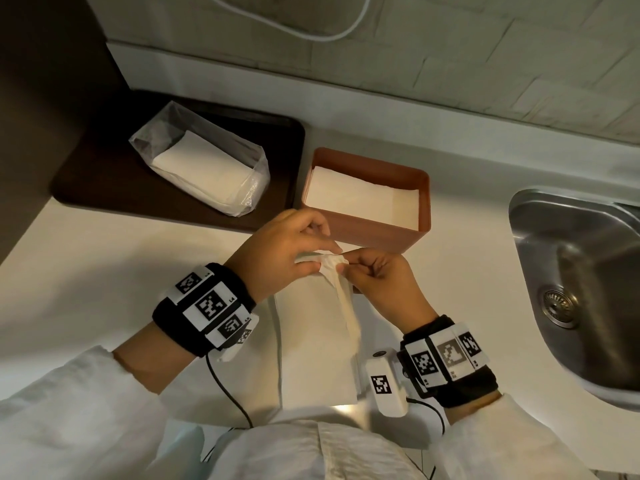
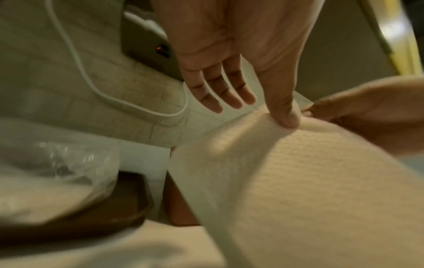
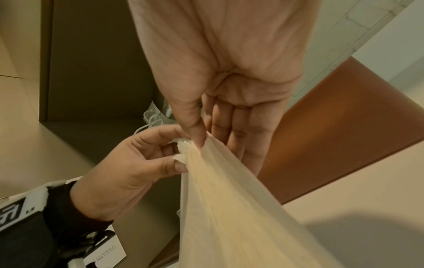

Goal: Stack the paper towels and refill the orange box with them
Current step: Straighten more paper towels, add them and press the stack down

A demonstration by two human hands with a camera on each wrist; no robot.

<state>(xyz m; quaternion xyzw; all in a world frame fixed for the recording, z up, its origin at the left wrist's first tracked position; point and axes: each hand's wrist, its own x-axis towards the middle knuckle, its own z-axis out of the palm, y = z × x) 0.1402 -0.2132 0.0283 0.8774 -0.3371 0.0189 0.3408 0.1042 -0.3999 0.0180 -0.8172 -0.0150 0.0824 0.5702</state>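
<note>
The counter (image 1: pixel 104 271) is pale and smooth, backed by a tiled wall (image 1: pixel 485 64) with a white cable (image 1: pixel 311 32) looping over it; a steel sink (image 1: pixel 571 289) is sunk in at the right and a dark tray (image 1: pixel 104 174) sits at the far left, carrying a clear bag (image 1: pixel 207 161) with a folded stack of towels inside. Just right of the tray stands the box (image 1: pixel 381 230), open-topped, with flat white towels already lying in it below the rim. Nearest the person, a loose pile (image 1: pixel 311 358) lies on the counter, and both hands meet over its far end, close in front of the box. The left hand (image 1: pixel 277 251) pinches the bunched corner of one towel (image 1: pixel 332 268) between thumb and forefinger, other fingers relaxed; the right hand (image 1: pixel 377 271) pinches the same crumpled corner from the other side, so the sheet hangs creased from the two grips. The step looks like peeling a sheet free to square it up; it would go best by drawing the two pinches apart along the edge to flatten the crease, keeping the pull light since thin paper tears, then laying it flush on the pile
</note>
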